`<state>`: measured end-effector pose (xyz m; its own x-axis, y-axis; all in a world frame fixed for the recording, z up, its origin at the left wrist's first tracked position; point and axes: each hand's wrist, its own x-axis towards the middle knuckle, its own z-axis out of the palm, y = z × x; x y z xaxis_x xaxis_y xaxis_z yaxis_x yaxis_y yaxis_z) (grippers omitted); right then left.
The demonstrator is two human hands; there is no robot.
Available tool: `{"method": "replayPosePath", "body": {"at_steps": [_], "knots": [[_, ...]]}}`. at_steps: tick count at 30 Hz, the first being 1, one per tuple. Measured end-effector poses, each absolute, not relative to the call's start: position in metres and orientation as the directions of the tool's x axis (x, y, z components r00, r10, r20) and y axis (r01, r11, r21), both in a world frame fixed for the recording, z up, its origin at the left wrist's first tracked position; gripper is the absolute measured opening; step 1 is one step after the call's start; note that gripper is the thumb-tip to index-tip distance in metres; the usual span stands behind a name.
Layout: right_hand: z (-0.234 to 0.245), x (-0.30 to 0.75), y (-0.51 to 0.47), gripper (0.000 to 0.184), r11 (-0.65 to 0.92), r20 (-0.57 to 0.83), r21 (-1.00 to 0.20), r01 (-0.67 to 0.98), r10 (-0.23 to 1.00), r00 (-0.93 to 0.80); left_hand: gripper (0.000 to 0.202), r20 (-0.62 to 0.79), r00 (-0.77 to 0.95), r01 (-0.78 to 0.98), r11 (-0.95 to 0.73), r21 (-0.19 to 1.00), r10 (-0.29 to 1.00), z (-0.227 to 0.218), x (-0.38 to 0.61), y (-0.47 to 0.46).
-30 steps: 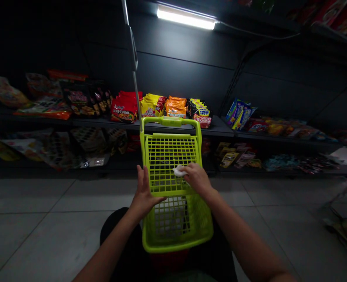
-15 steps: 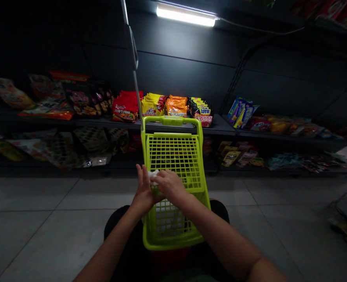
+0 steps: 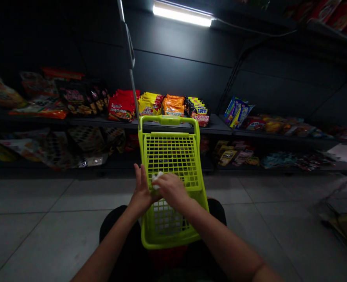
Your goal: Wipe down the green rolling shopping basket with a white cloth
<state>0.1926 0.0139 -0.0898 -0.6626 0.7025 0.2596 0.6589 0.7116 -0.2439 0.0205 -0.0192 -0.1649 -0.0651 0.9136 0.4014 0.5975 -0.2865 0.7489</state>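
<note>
The right hand (image 3: 171,190) partly hides the white wad (image 3: 156,178); the top edge cuts off the metal pole (image 3: 133,92)

One green basket (image 3: 173,241), one white wad (image 3: 156,179) and one lamp (image 3: 182,14) show.

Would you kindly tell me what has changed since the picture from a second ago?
The right hand, with the white wad, has moved left across the green basket's grid to the left hand, partly covering it. Nothing was visibly picked up or let go. The left hand stays at the basket's left side; the red packets sit as before.
</note>
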Motion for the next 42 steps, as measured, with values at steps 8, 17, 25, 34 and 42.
{"method": "replayPosePath", "body": {"at_steps": [8, 17, 25, 34, 42], "knots": [[-0.092, 0.265, 0.015, 0.029, 0.722, 0.204, -0.188, 0.666, 0.692, -0.692, 0.153, 0.401, -0.098, 0.61, -0.264, 0.747, 0.911, -0.159, 0.021, -0.022], [-0.068, 0.311, 0.038, 0.037, 0.612, 0.368, -0.211, 0.762, 0.772, -0.518, 0.153, 0.403, -0.101, 0.637, -0.252, 0.728, 0.91, -0.159, 0.027, -0.021], [-0.113, 0.217, 0.088, 0.039, 0.99, 0.038, -0.089, 0.113, 0.117, -0.992, 0.135, 0.388, -0.103, 0.641, -0.237, 0.73, 0.916, -0.161, 0.025, -0.023], [-0.099, 0.158, 0.211, 0.041, 0.772, 0.44, -0.016, 0.635, 0.576, -0.689, 0.122, 0.371, -0.115, 0.629, -0.221, 0.745, 0.922, -0.157, 0.023, -0.026], [-0.071, 0.182, 0.254, 0.053, 0.712, 0.305, 0.133, 0.689, 0.633, -0.712, 0.102, 0.352, -0.113, 0.643, -0.202, 0.739, 0.929, -0.163, 0.005, -0.016]]}}
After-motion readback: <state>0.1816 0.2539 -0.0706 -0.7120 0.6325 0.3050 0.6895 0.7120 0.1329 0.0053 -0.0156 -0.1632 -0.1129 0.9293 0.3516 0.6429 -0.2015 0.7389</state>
